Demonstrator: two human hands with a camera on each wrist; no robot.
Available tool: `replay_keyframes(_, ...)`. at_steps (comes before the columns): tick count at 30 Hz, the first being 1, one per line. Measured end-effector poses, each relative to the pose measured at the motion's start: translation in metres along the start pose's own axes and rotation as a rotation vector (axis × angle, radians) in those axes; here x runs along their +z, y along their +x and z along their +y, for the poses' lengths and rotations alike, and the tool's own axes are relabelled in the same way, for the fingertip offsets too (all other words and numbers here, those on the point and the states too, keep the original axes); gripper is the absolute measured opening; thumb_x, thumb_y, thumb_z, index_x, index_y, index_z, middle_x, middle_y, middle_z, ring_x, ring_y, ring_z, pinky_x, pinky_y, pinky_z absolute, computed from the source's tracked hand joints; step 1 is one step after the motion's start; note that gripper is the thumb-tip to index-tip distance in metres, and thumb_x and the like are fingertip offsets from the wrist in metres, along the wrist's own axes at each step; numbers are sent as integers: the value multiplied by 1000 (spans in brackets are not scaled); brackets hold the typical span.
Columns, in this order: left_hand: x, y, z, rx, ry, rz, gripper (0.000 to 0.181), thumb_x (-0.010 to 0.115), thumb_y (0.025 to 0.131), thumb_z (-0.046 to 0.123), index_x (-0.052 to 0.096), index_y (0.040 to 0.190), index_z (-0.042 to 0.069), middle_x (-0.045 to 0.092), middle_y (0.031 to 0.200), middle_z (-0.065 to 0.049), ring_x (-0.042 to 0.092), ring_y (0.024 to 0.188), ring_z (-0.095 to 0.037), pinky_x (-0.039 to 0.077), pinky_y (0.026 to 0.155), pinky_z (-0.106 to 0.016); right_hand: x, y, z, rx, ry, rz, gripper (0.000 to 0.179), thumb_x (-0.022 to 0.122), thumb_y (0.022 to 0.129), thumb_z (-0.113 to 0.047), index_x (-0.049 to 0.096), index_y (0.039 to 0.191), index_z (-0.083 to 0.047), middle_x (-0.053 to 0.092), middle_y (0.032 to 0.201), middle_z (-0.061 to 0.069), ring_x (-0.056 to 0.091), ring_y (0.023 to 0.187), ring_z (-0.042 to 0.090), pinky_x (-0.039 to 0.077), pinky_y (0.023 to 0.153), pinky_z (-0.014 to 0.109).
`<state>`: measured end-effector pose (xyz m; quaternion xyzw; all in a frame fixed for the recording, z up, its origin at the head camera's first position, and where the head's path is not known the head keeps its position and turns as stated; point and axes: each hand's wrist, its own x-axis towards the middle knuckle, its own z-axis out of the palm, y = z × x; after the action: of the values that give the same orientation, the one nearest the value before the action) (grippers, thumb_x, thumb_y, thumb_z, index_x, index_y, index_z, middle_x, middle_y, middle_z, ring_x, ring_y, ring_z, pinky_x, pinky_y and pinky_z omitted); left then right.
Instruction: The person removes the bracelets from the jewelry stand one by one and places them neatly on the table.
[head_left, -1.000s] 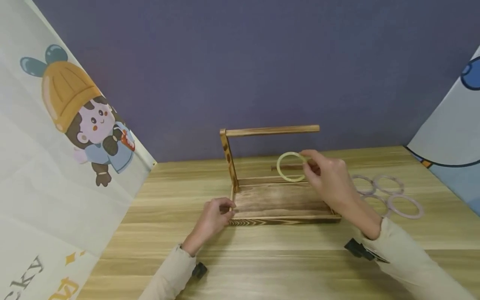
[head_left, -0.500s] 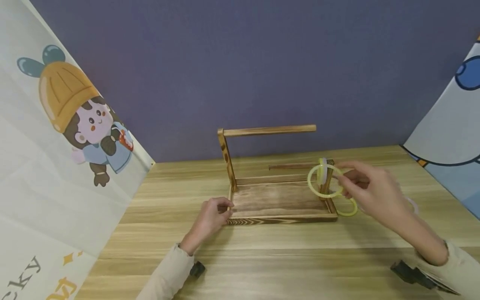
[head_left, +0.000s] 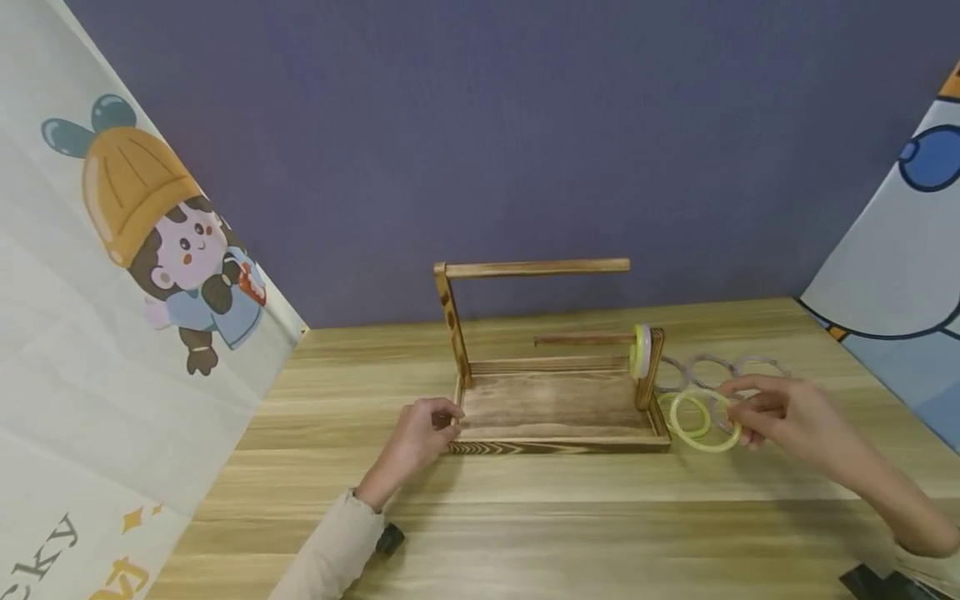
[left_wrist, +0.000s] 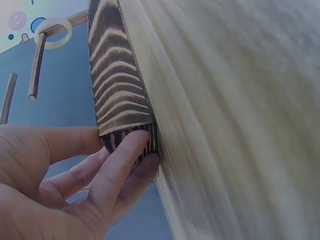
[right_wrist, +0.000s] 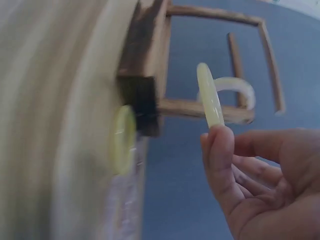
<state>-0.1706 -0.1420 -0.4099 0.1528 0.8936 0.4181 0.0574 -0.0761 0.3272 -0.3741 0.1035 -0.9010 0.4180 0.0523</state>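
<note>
My left hand (head_left: 414, 433) pinches the left front corner of a wooden display stand (head_left: 558, 447), with thumb and fingers on its dark-grained end in the left wrist view. My right hand (head_left: 798, 425) pinches a yellow-green bangle (right_wrist: 209, 92) between thumb and fingers, right of the stand. Against the stand's right post, a yellow-green bangle (head_left: 636, 352) and a pale lavender bangle (head_left: 646, 352) hang on the lower rod (head_left: 581, 339). Another yellow bangle (right_wrist: 117, 145) lies on the table just beyond the held one.
Several lavender bangles (head_left: 711, 359) lie on the table to the right of the stand, partly behind the right hand. The stand's upper rod (head_left: 536, 267) reaches rightward from its left post. A dark blue backdrop (head_left: 525, 150) rises behind the table.
My right hand has carried the yellow-green bangle from beside the lower rod rightward and down, past the right post to above the table. The left hand has stayed at the stand's corner.
</note>
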Motion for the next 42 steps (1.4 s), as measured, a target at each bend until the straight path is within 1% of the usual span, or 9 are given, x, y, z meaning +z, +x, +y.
replay_keyframes(2, 0, 0, 0, -3, 0, -3, 17, 70, 90, -1, 72, 107, 1, 71, 98, -11, 67, 82, -19, 57, 56, -23, 3, -3, 14, 29, 47, -48, 34, 61, 96, 3, 55, 128, 13, 71, 75, 5, 65, 61, 19, 58, 52, 33)
replay_keyframes(4, 0, 0, 0, -4, -1, -6, 18, 69, 90, -1, 72, 108, 1, 71, 100, -11, 67, 82, -19, 57, 56, -23, 8, -6, 25, 34, 76, -70, 34, 61, 95, 4, 55, 127, 15, 71, 74, 5, 65, 60, 19, 58, 52, 33)
replay_keyframes(11, 3, 1, 0, 23, -7, -19, 19, 69, 91, 0, 71, 110, 1, 70, 99, -12, 66, 81, -17, 58, 57, -24, 16, -11, 47, -9, 129, -141, 33, 61, 93, 7, 53, 121, 23, 71, 73, 7, 64, 57, 16, 58, 50, 32)
replay_keyframes(17, 3, 1, -1, 8, -18, -29, 20, 68, 92, 0, 71, 111, 0, 70, 102, -13, 67, 79, -16, 59, 58, -27, 20, -9, 49, 66, 142, -213, 37, 64, 93, 1, 53, 121, 23, 69, 70, 6, 65, 59, 16, 59, 53, 32)
replay_keyframes(23, 1, -1, -1, 0, -12, -24, 20, 67, 92, -1, 71, 111, 1, 70, 103, -14, 67, 81, -17, 59, 58, -27, 21, -8, 45, 236, 215, -275, 39, 65, 94, -5, 55, 120, 22, 69, 75, 14, 68, 61, 22, 61, 58, 36)
replay_keyframes(27, 0, -1, -1, -2, -19, -21, 19, 67, 92, -1, 71, 111, 1, 69, 103, -14, 67, 85, -19, 59, 59, -25, 21, -8, 42, 326, 212, -258, 33, 66, 93, -6, 59, 113, 19, 70, 79, 14, 69, 64, 24, 61, 60, 35)
replay_keyframes(30, 0, -1, -1, 3, -16, -16, 19, 68, 91, -1, 71, 110, 1, 70, 103, -13, 67, 86, -20, 58, 58, -22, 21, -7, 42, 348, 177, -239, 31, 67, 93, -7, 62, 112, 17, 68, 80, 13, 69, 65, 23, 61, 61, 34)
replay_keyframes(37, 1, 0, -1, 18, -6, -12, 19, 68, 92, 0, 71, 111, 2, 71, 107, -15, 69, 91, -24, 58, 58, -22, 24, -8, 43, 289, 119, -211, 20, 69, 90, -5, 68, 102, 11, 63, 78, 11, 68, 62, 20, 61, 57, 32)
replay_keyframes(42, 0, 0, -2, 5, -7, -11, 19, 68, 92, 1, 71, 110, 2, 71, 108, -15, 69, 95, -26, 58, 59, -22, 28, -8, 44, 303, 121, -201, 18, 69, 90, -5, 66, 99, 10, 63, 75, 11, 67, 60, 20, 61, 57, 33)
